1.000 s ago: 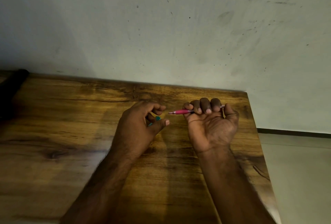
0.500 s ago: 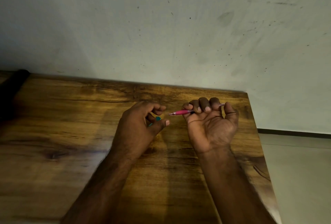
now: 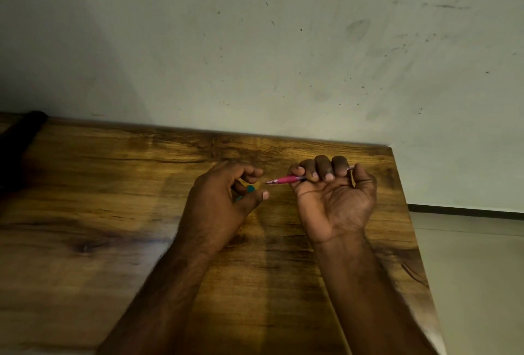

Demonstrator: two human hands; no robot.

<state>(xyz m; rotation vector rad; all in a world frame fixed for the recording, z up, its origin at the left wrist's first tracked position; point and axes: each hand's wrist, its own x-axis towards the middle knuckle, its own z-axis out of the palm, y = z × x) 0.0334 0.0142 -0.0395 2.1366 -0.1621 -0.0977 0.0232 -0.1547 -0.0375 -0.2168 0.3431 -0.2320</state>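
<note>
Gripping a pink pen [image 3: 286, 179], the right hand [image 3: 336, 204] is aiming its tip at the teal cap [image 3: 250, 189] the left hand [image 3: 221, 201] is pinching; misaligned, it could be jabbing the thumb.

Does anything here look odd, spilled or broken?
Nothing spilled or broken. The right hand grips a pink pen in its fist, bare tip toward the left hand, which holds a small teal piece. Only the wall looks scuffed, with dark specks and smudges.
</note>
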